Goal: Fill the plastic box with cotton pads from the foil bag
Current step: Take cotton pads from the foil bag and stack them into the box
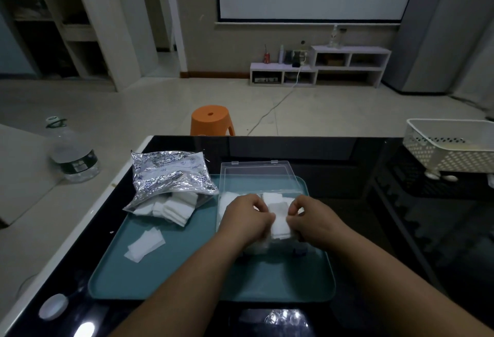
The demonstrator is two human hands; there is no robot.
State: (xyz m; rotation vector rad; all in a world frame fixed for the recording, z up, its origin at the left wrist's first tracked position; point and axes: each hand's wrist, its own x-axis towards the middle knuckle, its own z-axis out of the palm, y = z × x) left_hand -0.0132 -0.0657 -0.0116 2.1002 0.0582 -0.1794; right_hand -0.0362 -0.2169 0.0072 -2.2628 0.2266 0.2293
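While left hand [248, 219] and right hand [313, 219] pinch opposite sides of a cotton pad stack [279, 220] over the plastic box [256, 169], fingers curled, foil bag [171, 173] lying beyond the left hand, leftward

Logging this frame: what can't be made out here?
Head view:
- How full the box is: the left hand and right hand cover most of it.
- How many pads the hands grip: blurred and half covered.
- Print on the foil bag: too small, creased.
- Contents of the basket: its wall hides them, and the right edge cuts it off.
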